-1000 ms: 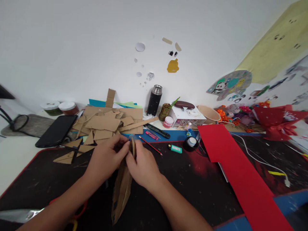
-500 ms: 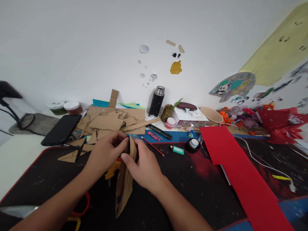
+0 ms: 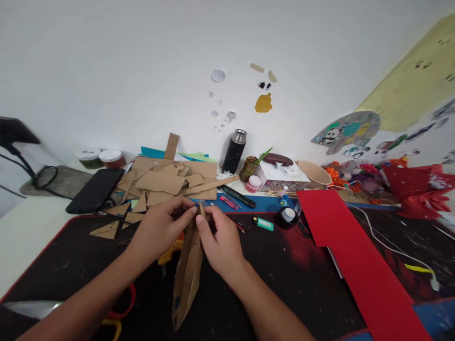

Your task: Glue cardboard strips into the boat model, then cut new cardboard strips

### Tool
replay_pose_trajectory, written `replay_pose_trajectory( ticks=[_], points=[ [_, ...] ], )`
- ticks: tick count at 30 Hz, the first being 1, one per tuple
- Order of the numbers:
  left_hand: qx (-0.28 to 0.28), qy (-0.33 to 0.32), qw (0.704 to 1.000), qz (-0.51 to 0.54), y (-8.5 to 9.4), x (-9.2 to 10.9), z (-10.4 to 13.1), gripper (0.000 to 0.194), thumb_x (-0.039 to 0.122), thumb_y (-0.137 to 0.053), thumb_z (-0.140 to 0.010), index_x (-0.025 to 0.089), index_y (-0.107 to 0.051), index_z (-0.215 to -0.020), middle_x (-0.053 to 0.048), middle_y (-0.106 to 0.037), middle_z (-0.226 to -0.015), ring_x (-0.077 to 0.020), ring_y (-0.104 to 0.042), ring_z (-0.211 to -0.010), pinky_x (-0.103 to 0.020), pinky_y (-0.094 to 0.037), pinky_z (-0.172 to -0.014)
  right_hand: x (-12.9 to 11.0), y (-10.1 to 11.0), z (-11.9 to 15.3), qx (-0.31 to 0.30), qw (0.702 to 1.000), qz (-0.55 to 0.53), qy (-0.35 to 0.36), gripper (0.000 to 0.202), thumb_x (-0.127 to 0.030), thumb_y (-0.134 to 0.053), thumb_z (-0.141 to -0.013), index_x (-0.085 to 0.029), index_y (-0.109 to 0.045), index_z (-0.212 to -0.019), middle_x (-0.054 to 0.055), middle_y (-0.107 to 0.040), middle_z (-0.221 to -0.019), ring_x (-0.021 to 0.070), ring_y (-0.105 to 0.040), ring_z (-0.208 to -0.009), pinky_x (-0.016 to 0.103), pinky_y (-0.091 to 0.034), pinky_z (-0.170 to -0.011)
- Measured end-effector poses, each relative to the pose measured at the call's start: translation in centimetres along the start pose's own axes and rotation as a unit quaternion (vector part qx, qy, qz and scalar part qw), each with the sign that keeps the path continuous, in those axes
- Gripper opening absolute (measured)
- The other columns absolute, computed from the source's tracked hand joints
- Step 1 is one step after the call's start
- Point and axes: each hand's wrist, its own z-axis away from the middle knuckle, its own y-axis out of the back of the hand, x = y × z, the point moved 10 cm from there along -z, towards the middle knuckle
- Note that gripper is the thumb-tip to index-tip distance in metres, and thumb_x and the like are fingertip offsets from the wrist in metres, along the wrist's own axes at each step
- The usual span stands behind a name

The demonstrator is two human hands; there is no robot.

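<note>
A long, pointed cardboard piece (image 3: 188, 274), folded lengthwise, hangs tip down over the dark mat. At its upper end my left hand (image 3: 165, 225) pinches the left side, thumb and fingers closed. My right hand (image 3: 222, 239) grips the right side, with its thumb on the near face. The two hands nearly meet at the top, and the fingertips are partly hidden. Under my left hand lies a yellow and orange tool (image 3: 172, 251), mostly covered. Scissors with a red and yellow handle (image 3: 124, 303) lie partly behind my left forearm.
Cardboard scraps (image 3: 159, 182) are heaped at the back left beside a black phone (image 3: 95, 191). A black flask (image 3: 234, 152), a utility knife (image 3: 238, 195) and a green lighter (image 3: 263, 223) are further right. Red card (image 3: 355, 255) covers the right side.
The cardboard's fold has turned to show more of its inner face. My right hand has shifted slightly right and covers more of the red pencil. The whole view has moved slightly.
</note>
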Motion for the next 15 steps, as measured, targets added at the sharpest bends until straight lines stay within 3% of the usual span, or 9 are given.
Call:
replay_pose_trajectory(
  ticks=[15],
  points=[
    [-0.023, 0.001, 1.0, 0.0, 0.48, 0.25, 0.03, 0.029, 0.045, -0.063, -0.094, 0.026, -0.083, -0.087, 0.002, -0.082, -0.08, -0.0209, -0.073, -0.075, -0.028, -0.051, -0.069, -0.44, -0.09, 0.0, 0.003, 0.999, 0.038, 0.031, 0.021, -0.034, -0.052, -0.109, -0.023, -0.068, -0.101, 0.003, -0.073, -0.089, 0.0211, -0.068, -0.079, 0.03, -0.047, -0.074]
  ],
)
